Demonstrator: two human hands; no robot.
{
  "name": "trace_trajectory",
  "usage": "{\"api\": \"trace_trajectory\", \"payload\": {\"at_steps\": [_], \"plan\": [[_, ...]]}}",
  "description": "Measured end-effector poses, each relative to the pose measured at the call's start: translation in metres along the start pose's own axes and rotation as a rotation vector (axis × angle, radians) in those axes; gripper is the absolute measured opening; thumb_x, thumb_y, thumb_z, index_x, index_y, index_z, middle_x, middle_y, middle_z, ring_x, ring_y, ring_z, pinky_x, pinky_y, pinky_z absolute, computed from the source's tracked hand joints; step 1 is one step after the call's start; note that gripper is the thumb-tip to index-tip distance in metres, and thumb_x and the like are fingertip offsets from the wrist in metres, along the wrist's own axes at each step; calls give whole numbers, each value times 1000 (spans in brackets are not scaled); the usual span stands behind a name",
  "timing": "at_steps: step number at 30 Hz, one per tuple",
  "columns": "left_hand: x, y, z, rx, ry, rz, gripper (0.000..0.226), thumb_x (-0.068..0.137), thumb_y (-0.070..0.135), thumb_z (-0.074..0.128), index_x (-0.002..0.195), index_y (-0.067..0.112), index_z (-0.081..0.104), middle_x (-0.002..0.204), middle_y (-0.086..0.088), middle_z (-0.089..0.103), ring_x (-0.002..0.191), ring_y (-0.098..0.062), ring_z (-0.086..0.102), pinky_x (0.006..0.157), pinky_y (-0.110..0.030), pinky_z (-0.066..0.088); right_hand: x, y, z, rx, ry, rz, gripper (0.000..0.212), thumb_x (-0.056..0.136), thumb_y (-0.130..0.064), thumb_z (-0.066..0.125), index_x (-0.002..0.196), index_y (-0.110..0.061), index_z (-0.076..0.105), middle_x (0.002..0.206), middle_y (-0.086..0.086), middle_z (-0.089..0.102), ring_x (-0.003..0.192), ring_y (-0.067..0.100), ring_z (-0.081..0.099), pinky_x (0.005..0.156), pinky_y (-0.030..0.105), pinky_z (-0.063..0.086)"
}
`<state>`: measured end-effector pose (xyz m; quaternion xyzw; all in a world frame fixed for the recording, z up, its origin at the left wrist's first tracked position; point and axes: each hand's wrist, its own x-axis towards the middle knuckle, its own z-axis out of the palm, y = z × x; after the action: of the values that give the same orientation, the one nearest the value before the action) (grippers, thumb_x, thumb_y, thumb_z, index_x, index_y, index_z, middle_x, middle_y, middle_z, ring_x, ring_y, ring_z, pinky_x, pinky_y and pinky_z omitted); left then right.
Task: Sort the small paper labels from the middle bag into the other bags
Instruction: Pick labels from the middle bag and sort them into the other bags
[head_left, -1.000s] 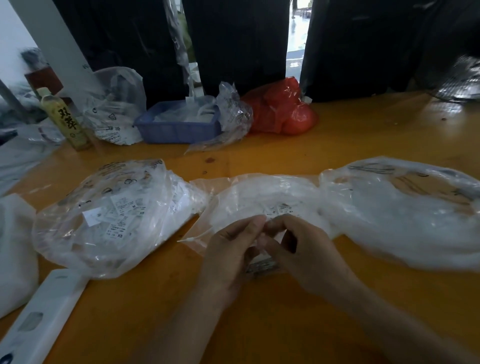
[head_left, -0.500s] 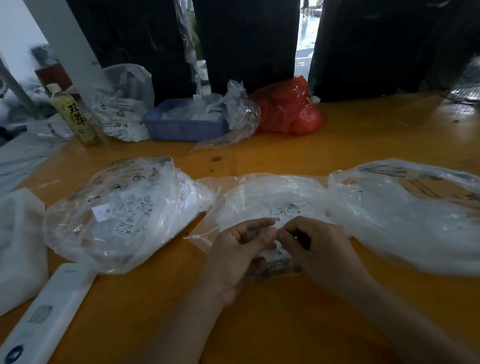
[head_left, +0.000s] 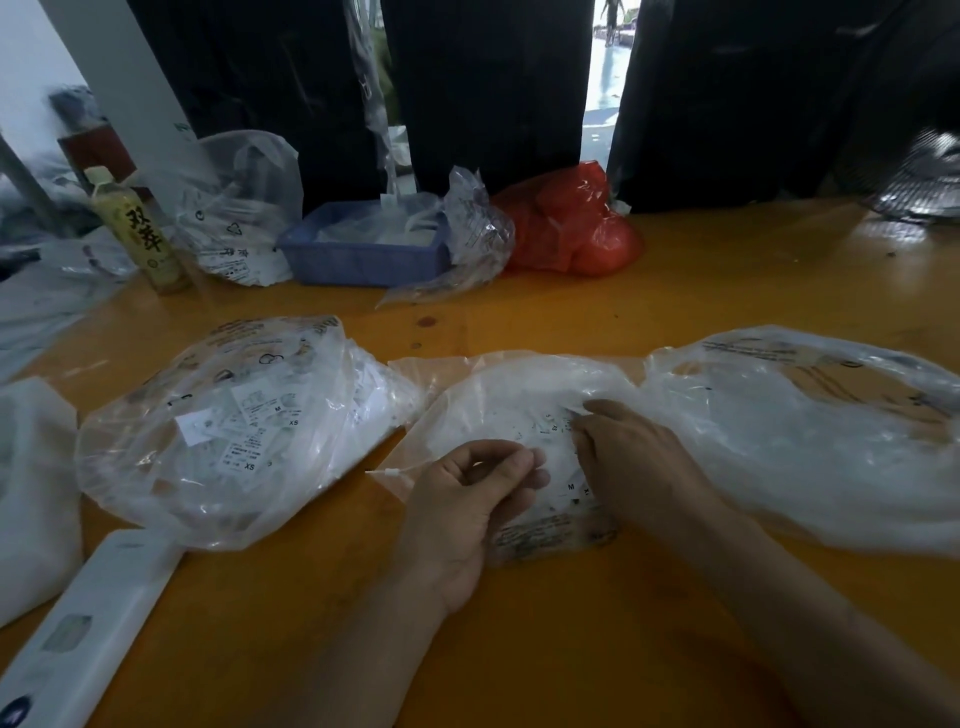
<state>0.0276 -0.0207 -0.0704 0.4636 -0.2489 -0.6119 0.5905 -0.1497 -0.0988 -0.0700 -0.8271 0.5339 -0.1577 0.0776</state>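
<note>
Three clear plastic bags are lying in a row on an orange table. The left bag is holding small white paper labels whose printed size marks "XS" and "M" are showing through the film; the finer print on them is too small to read. The middle bag is lying between the other two, its film printed with small dark text that cannot be read, and labels marked "M" and "XS" are showing inside it near the hands. The right bag is carrying a line of unreadable print along its upper edge.

The left hand is resting at the near edge of the middle bag, fingers curled, thumb and forefinger pinching a thin white item; whether it is a label cannot be told. The right hand is reaching into the middle bag, fingertips bent down among the labels; whether it is gripping one cannot be told.

At the far left a bottle is standing, bearing two large Chinese characters. Beside it are lying a printed bag, a blue tray and a red bag.
</note>
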Motion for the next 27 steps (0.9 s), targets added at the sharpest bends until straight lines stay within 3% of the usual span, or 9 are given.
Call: {"api": "trace_trajectory", "payload": {"at_steps": [4,7,9,12,16,19,21,23,27], "plan": [[2,0,-1,-84,-13,1,32,70,7,84,101,1,78,107,-26,78,96,-31,80,72,-22,63,-1,0,-4,77,149,14,30,106,-24,45,121,-17,70,124,-2,68,99,16,65,88,32,51],[3,0,-1,-77,-13,-1,28,68,8,85,96,4,84,107,-22,79,98,-29,80,77,-22,63,-11,-4,-18,333,286,56,20,101,-24,61,113,-26,76,96,-23,70,71,-1,61,66,7,44],[3,0,0,-63,-9,2,28,66,10,86,94,7,85,106,-20,80,98,-28,80,78,-22,63,-19,-5,-25,555,264,124,16,97,-29,67,104,-41,75,72,-23,67,69,2,63,56,12,47],[2,0,1,-44,-9,7,30,63,16,87,92,8,86,102,-19,81,93,-26,80,77,-23,63,-21,-5,-32,837,147,198,15,92,-28,74,99,-42,72,76,-14,69,62,7,62,54,22,50],[-3,2,2,-44,-34,11,34,63,23,89,93,10,85,103,-22,80,93,-29,80,76,-26,64,-21,-4,-32,1057,3,220,27,91,-23,76,113,-35,66,71,-9,64,60,6,56,60,25,46],[-4,4,3,-56,-41,23,38,60,25,92,95,10,85,104,-23,79,97,-31,80,79,-25,64,-21,-2,-25,1131,28,281,19,92,-23,74,108,-33,71,71,-10,63,69,12,57,71,35,51],[-3,4,4,-46,-37,35,40,59,25,93,95,10,85,104,-22,80,97,-29,80,79,-24,63,-21,-2,-21,1239,55,351,8,93,-23,73,89,-30,76,71,-10,64,75,17,59,79,40,54],[-2,3,3,-39,-19,44,39,59,24,92,94,9,86,103,-22,80,96,-29,80,78,-23,63,-19,-6,-19,1308,84,377,22,94,-23,71,73,-28,74,71,-9,64,78,18,61,82,39,57],[-1,1,3,-29,-9,25,33,66,22,89,96,7,85,104,-22,80,98,-30,80,79,-22,63,-18,-12,-17,1463,101,360,20,100,-19,62,81,-17,70,87,6,70,87,26,71,81,41,62]]}}
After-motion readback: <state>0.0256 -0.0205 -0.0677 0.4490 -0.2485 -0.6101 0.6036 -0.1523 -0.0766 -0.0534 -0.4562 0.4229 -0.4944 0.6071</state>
